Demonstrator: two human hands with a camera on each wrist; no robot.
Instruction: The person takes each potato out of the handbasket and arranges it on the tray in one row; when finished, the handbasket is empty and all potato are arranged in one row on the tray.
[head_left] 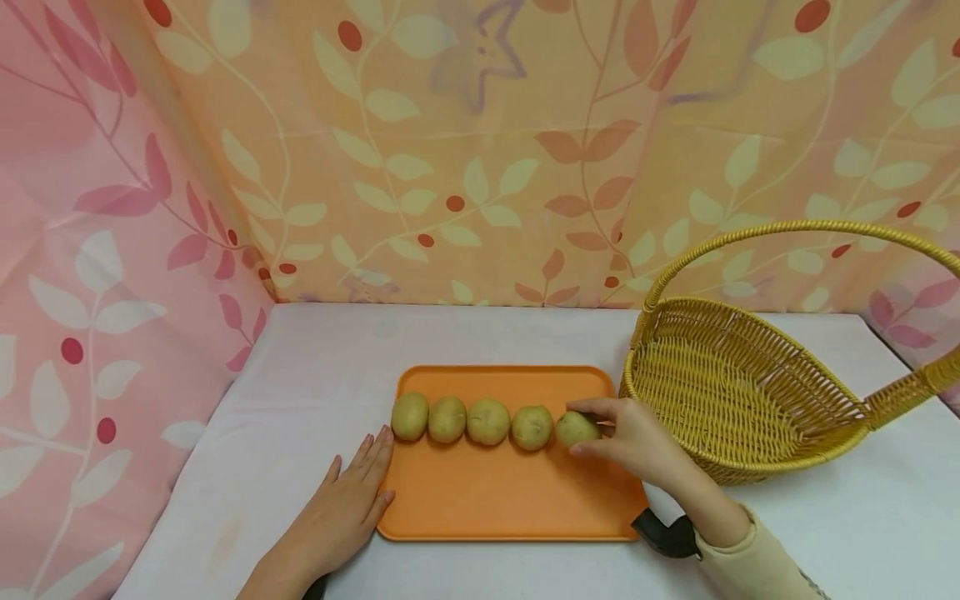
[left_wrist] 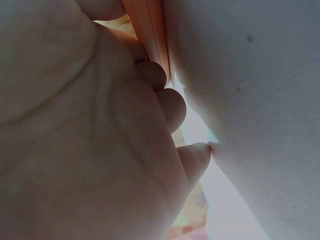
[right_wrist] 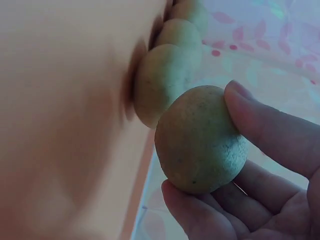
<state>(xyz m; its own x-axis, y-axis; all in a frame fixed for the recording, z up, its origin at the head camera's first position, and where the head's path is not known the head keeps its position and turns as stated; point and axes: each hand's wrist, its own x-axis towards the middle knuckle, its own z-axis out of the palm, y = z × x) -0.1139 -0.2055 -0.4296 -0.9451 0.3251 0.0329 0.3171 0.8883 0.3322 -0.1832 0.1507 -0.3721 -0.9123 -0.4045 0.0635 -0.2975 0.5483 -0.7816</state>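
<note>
My right hand (head_left: pixel 628 433) pinches a potato (right_wrist: pixel 200 140) between thumb and fingers, at the right end of a row over the orange tray (head_left: pixel 510 500). In the right wrist view, a gap shows between this potato's underside and the tray. To its left several more potatoes (head_left: pixel 487 422) stand side by side across the upper part of the tray. My left hand (head_left: pixel 345 508) lies flat by the tray's left edge, fingers straight and fingertips right at the rim. In the left wrist view its palm (left_wrist: pixel 90 130) fills much of the picture, beside the tray's side wall (left_wrist: pixel 150 32).
A yellow wicker basket (head_left: pixel 720 392) with a tall arched handle stands right of the tray, close to my right forearm. White cloth (head_left: pixel 322 358) covers the table. Floral curtains (head_left: pixel 480 167) hang behind and at the left.
</note>
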